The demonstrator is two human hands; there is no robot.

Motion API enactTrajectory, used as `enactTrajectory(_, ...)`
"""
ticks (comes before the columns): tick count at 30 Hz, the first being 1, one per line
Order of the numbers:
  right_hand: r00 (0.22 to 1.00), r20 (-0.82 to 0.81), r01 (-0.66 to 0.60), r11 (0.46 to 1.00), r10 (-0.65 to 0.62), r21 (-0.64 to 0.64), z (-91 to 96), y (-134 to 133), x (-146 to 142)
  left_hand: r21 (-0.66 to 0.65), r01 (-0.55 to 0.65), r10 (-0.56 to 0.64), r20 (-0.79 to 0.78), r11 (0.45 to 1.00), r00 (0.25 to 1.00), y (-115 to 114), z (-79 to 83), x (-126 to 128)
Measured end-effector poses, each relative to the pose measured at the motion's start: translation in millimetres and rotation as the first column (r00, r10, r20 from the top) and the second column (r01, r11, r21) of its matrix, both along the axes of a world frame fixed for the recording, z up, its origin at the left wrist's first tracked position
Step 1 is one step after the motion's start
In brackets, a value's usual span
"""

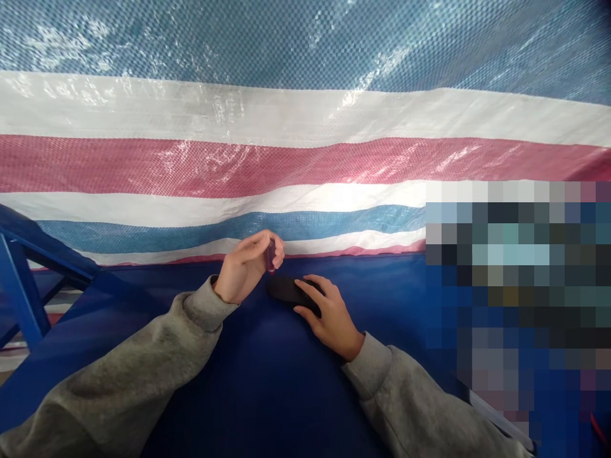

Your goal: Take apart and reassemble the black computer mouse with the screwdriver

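Nearest us, two grey sleeves (128, 362) reach in from the lower corners, their cuffs ending at the wrists so that both hands are bare; the right hand (334, 318) lies over the right end of a black case (285, 291), its grip loosely curved and only part closed, fingers on top and thumb at the near edge; we take this as a way to steady the case, though we cannot tell how firmly it presses; the case seems to rest on the tabletop (267, 388), just in front of the other hand.

A little farther off, the left hand (243, 264) is raised, its grip closed around a small dark red thing (270, 254), which stands nearly upright between the curled fingers, just above the far left end of the case; we judge that such a light hold suits something so slim; we cannot make out what it is.

The tabletop is deep blue and smooth, with a soft sheen; at its left stands a blue metal frame (14, 280); on the right, coarse squares hide what is there; beyond it all, a striped plastic sheet (305, 114) in blue, white and red hangs creased and shiny, like a wall.
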State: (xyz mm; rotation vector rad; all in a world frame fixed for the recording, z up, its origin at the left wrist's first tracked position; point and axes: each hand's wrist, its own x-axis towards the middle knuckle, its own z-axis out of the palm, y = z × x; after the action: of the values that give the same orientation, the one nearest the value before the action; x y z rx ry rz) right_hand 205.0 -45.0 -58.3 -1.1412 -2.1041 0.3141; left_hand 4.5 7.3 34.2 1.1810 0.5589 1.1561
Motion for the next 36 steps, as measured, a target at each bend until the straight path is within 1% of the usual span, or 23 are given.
enactTrajectory(4, 1.0, -0.001, 0.005, 1.0, -0.005, -0.001, 0.2, 0, 0, 0.018, -0.028, 0.027, 0.029, 0.999, 0.999, 0, -1.4, -1)
enactTrajectory(9, 1.0, 0.003, 0.004, 1.0, -0.004, 0.003, 0.4, 0, 0, -0.027, -0.01, 0.013, 0.092, 1.0, 0.996, -1, 1.7, 1)
enactTrajectory(13, 1.0, 0.014, 0.009, 1.0, -0.009, 0.007, 0.2, 0, 0, -0.079, 0.018, -0.012, 0.068, 0.997, 0.998, 0, 4.5, 1)
enactTrajectory(15, 1.0, 0.013, 0.014, 1.0, -0.014, 0.006, 0.2, 0, 0, -0.066, 0.014, -0.011, 0.049, 0.998, 0.999, 0, 4.2, 1)
enactTrajectory(19, 1.0, 0.005, 0.017, 1.0, -0.017, 0.0, 1.0, 0, 0, 0.009, 0.01, -0.01, 0.016, 1.0, 1.0, -2, 0.9, 1)
enactTrajectory(23, 1.0, -0.002, 0.012, 1.0, -0.012, -0.009, 1.5, 0, 0, 0.049, 0.035, -0.034, -0.019, 0.998, 0.999, -2, 0.4, -2)
enactTrajectory(30, 1.0, -0.013, 0.007, 1.0, -0.007, -0.011, 0.5, 0, 0, -0.009, 0.024, -0.023, 0.056, 1.0, 0.998, -2, 10.1, -1)
enactTrajectory(36, 1.0, -0.001, 0.012, 1.0, -0.012, -0.003, 0.1, 0, 0, -0.049, 0.032, -0.03, 0.049, 0.998, 0.998, -3, 14.0, 0)
